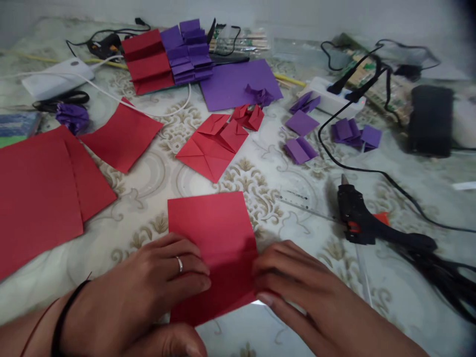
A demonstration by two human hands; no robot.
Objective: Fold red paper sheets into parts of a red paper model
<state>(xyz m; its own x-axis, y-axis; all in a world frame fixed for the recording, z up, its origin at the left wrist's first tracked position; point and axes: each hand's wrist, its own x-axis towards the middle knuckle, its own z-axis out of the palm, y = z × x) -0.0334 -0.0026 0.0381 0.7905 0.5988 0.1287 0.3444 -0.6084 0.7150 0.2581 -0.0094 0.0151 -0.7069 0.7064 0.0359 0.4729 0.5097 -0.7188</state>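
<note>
A red square of paper [213, 223] lies in front of me with a faint crease across its middle. My left hand [148, 282], with a ring on one finger, rests flat over its left side, fingers stretched out and thumb apart. At the paper's right edge, the bent fingers and thumb of my right hand [290, 282] close on the border near the lower corner. Just beyond lies a folded red paper piece [213, 148], with a smaller red folded piece [248, 117] touching its far corner.
Large red sheets [37, 198] and a red square [124, 136] lie left. A glue gun [357, 213], scissors [446, 277] and clear ruler [308, 206] are right. Behind are purple folded pieces [302, 124], a purple sheet [238, 84], a corded power strip [330, 96] and a phone [431, 121].
</note>
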